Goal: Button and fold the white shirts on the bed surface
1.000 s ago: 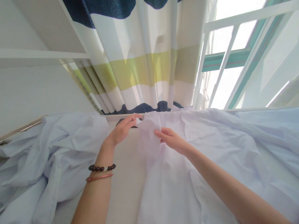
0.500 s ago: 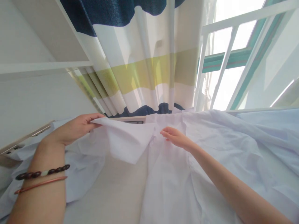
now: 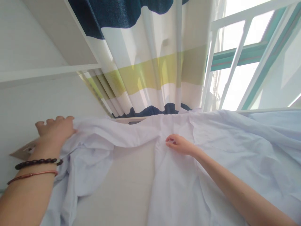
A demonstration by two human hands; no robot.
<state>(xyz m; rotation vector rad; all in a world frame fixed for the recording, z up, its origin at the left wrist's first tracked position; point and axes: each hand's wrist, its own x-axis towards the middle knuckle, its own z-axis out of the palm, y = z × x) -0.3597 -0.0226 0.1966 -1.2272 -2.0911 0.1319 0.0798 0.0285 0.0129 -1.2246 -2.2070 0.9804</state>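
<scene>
A thin white bed sheet (image 3: 174, 185) lies rumpled over a pale mattress (image 3: 117, 182), which shows bare in a patch between my hands. At the mattress's far left corner, my left hand (image 3: 56, 128) is closed on the sheet, knuckles up and fingers curled over the far side, the fingertips partly hidden. From there a band of cloth runs slack along the far edge toward the middle. My right hand (image 3: 178, 144) is low over the sheet right of the bare patch, thumb and fingers curled together at a gathered fold.
White and navy curtains (image 3: 145, 72) with a yellow-green stripe hang beyond the far edge. White bed rails (image 3: 237, 59) stand before the window at right. A white wall (image 3: 47, 97) and ledge (image 3: 51, 70) are at left, with a light wooden piece (image 3: 24, 150) by the corner.
My left hand has moved left and down to the corner, drawing the sheet with it; the raised flap now lies along the far edge. My right hand stays by the same fold.
</scene>
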